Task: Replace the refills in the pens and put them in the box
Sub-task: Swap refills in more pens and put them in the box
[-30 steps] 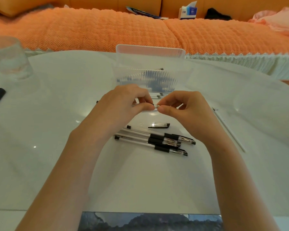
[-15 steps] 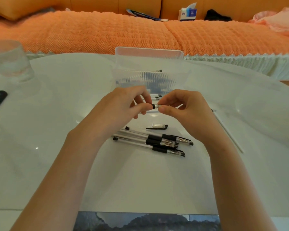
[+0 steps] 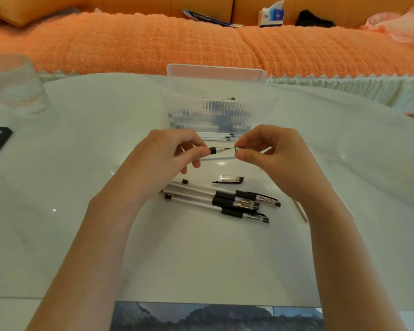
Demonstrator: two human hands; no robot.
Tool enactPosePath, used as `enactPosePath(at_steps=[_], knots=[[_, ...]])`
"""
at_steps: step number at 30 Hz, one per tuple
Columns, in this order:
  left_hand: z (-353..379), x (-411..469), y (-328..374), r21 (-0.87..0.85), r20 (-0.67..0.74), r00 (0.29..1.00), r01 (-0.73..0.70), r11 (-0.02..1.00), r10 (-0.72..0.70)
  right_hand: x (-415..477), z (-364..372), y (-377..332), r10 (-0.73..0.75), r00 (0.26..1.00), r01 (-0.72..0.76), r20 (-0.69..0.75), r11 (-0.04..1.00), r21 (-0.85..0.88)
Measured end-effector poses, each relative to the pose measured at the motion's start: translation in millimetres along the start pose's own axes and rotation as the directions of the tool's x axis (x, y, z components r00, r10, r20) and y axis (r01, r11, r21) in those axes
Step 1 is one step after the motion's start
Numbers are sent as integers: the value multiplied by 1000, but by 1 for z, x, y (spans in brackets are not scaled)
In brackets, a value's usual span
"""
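A small metal nose cone (image 3: 237,149) was pinched between thumb and forefinger of the right hand (image 3: 273,156), just clear of the pen (image 3: 213,150). The pen's black grip was pinched by the curled fingers of the left hand (image 3: 167,154), and the refill point was bared between them. The step was judged to be opening the pen; next, the old refill would need to be drawn straight out. A loose cap (image 3: 230,179) and further pens (image 3: 225,201) were seen on the table (image 3: 81,163), with refills (image 3: 215,137) laid beside the clear box (image 3: 215,75) beyond.
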State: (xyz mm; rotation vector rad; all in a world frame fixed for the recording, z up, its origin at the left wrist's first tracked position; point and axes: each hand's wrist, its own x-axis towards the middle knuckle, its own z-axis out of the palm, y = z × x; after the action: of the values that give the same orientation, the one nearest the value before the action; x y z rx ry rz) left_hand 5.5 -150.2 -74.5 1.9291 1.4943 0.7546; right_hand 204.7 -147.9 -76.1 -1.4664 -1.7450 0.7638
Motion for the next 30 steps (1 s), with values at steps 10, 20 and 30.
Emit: enactPosePath(at_steps=[10, 20, 30], knots=[[0, -1, -2, -14, -21, 1000, 11, 1000, -11, 0, 19, 2, 99, 988, -61, 121, 956, -286], [-1, -2, 1, -91, -43, 999, 1, 996, -5, 1, 16, -7, 103, 994, -105, 26, 992, 72], [3, -3, 9, -125, -26, 1000, -20, 992, 17, 2, 13, -15, 223, 974, -210, 47, 798, 565]])
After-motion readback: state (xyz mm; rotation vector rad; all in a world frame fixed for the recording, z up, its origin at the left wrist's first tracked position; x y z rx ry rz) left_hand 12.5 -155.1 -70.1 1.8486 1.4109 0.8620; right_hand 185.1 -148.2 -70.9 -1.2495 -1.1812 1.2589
